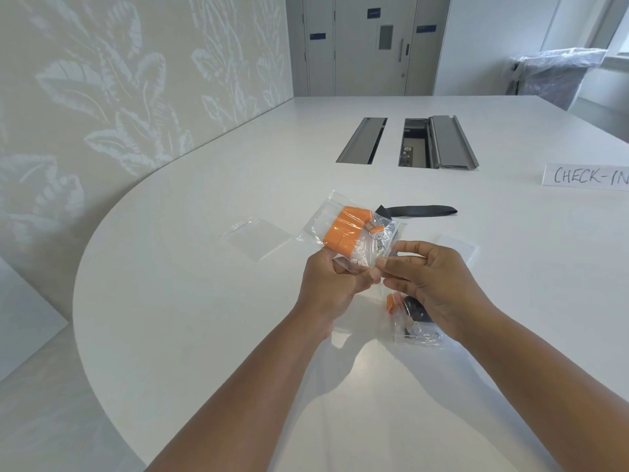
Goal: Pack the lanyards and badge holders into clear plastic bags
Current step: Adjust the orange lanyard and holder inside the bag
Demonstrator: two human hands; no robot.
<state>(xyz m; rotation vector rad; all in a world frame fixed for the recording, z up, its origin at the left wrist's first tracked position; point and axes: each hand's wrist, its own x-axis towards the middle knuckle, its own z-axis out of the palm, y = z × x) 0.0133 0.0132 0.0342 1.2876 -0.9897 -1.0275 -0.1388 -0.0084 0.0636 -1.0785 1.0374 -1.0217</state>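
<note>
Head view. The left hand [326,281] is gripping the near edge of a clear plastic bag [362,248], fingers curled around the film. The right hand [432,277] is pinching the same edge between thumb and forefinger, just beside the left. The bag is being held above the surface [177,267], and a folded orange lanyard [343,229] with its metal clip is sitting inside it.

A second filled bag [417,330] is lying on the surface under the right wrist. An empty bag [258,236] is lying to the left, a black lanyard [418,210] beyond the hands, and what appears to be a clear badge holder [457,247] to the right.

Assessment: the load is looking light. The film is looking thin, limp and likely slippery, so it is probably buckling wherever unsupported. The folded strap is soft and may spring open. Hold is best taken at the bag's open edge, both sides pinched close together, not on the bulging middle.
</note>
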